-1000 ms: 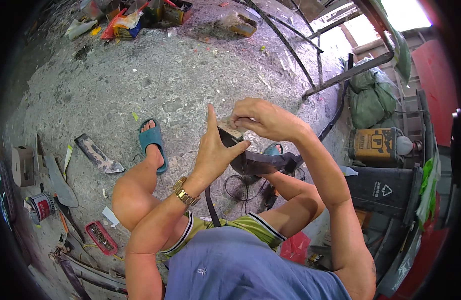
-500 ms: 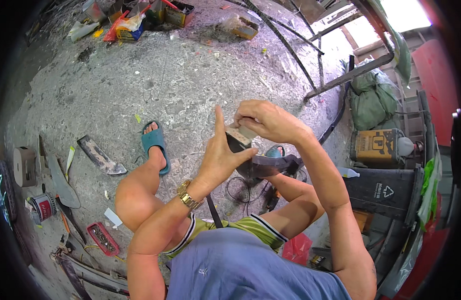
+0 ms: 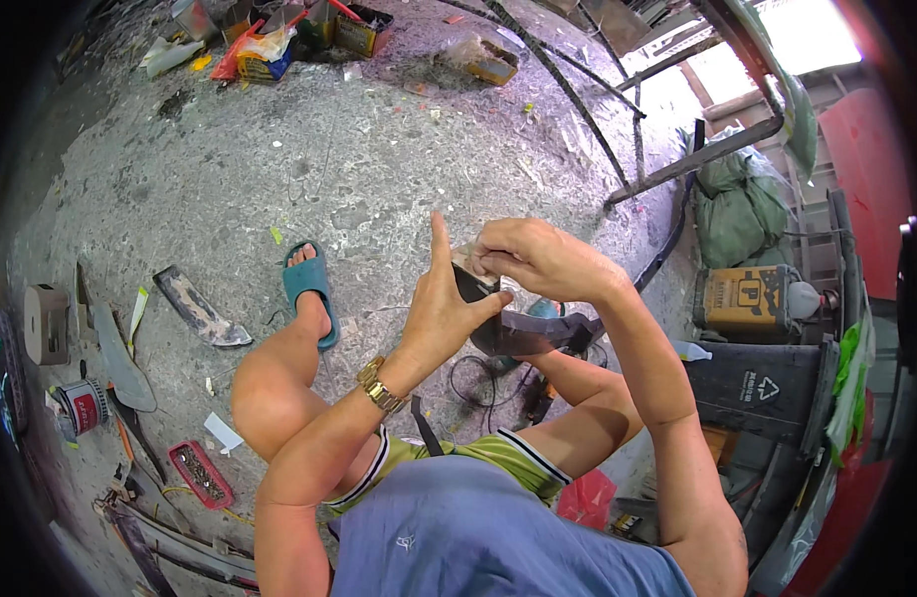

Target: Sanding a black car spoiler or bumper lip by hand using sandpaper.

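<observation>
The grey, stained floor (image 3: 279,169) lies below. Above it, in front of the person (image 3: 478,527), there is a black curved part (image 3: 493,335). The left hand (image 3: 444,303) holds this part, its thumb and forefinger spread wide. The right hand (image 3: 533,257) has its fingers bent together at the part's pale end; what they pinch, I cannot tell. The left wrist (image 3: 400,372) wears a gold watch (image 3: 380,387).

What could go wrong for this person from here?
The left hand holds the dark curved part with its index finger raised, so the grip might slip. The right hand is bare and close against the part's upper end, so skin could get scraped. Loops of black cable lie near the right sandal and might snag it.
</observation>
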### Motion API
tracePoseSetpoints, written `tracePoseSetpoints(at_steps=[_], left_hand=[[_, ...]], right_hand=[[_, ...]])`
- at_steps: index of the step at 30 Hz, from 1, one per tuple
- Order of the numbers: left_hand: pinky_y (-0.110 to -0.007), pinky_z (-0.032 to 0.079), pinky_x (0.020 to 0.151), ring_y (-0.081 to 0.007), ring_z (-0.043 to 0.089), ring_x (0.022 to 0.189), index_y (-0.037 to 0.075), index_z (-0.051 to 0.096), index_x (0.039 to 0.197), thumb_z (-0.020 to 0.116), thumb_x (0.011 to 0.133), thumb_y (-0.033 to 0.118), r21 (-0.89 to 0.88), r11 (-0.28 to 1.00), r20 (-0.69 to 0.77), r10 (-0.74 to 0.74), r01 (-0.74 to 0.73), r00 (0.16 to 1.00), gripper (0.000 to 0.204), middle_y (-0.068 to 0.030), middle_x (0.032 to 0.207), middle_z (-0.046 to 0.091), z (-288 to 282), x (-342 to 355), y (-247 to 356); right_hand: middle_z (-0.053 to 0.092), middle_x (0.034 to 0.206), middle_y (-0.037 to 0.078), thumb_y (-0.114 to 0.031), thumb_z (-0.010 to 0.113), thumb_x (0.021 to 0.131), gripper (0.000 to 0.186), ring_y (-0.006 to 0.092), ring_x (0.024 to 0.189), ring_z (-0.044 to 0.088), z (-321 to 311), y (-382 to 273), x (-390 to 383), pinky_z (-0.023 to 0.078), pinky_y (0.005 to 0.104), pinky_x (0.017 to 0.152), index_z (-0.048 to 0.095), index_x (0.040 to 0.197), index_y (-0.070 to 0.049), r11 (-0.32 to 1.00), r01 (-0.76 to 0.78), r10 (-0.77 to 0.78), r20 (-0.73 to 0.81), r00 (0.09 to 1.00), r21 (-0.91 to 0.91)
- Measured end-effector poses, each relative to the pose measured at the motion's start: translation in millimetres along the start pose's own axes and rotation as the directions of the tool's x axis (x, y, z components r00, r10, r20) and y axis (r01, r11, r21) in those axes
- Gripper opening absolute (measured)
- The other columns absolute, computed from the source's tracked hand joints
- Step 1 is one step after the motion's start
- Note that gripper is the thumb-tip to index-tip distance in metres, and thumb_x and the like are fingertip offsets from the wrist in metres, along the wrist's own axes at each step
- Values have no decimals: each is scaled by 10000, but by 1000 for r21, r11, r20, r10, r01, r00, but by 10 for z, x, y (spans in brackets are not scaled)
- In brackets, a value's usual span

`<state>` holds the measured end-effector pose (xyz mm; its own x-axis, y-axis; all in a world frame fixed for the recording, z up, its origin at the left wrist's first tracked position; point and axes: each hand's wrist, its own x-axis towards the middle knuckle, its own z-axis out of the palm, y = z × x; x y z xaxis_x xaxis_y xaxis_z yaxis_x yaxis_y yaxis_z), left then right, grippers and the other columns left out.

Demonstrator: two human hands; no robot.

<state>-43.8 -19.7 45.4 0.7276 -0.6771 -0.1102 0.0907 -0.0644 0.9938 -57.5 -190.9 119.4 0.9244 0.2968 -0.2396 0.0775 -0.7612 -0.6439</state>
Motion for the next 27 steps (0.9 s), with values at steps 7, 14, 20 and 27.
tracePoseSetpoints(at_steps=[7, 14, 20, 27], left_hand=[[-324, 522, 846, -227, 642, 968, -12, -93, 1546, 852, 757, 200, -8, 1000, -9, 14, -14, 1000, 1249, -183, 1079, 631, 16, 13, -20], [-331, 522, 856, -232, 644, 965, 0, -97, 1549, 856, 757, 209, 40, 999, -7, 0, 0, 1000, 1257, -181, 1072, 636, 3, 23, -39], [-336, 521, 865, -234, 643, 974, 3, -100, 1549, 857, 762, 220, 13, 1000, -3, 4, -3, 1000, 1259, -183, 1085, 633, 13, 33, -57], [-340, 517, 890, -242, 648, 1016, 3, -118, 1545, 852, 764, 207, 28, 999, 29, -27, 26, 999, 1262, -197, 1112, 641, -4, 14, -7]], right_hand=[[641, 875, 193, -134, 583, 874, 160, 388, 857, 615, -14, -12, -37, 483, 454, 766, 628, 904, 17, 999, -10, 6, -117, 993, -35], [644, 896, 184, -145, 594, 886, 174, 392, 861, 613, 22, 6, -19, 479, 461, 774, 639, 920, 20, 999, 41, -42, -114, 993, -9], [647, 888, 184, -116, 583, 874, 159, 387, 868, 619, -7, 46, -70, 485, 455, 773, 638, 927, 23, 1000, 16, -17, -183, 983, -8], [656, 876, 185, -108, 584, 861, 153, 381, 853, 627, -14, 46, -29, 493, 437, 766, 638, 912, 26, 999, -16, 12, -152, 988, -28]])
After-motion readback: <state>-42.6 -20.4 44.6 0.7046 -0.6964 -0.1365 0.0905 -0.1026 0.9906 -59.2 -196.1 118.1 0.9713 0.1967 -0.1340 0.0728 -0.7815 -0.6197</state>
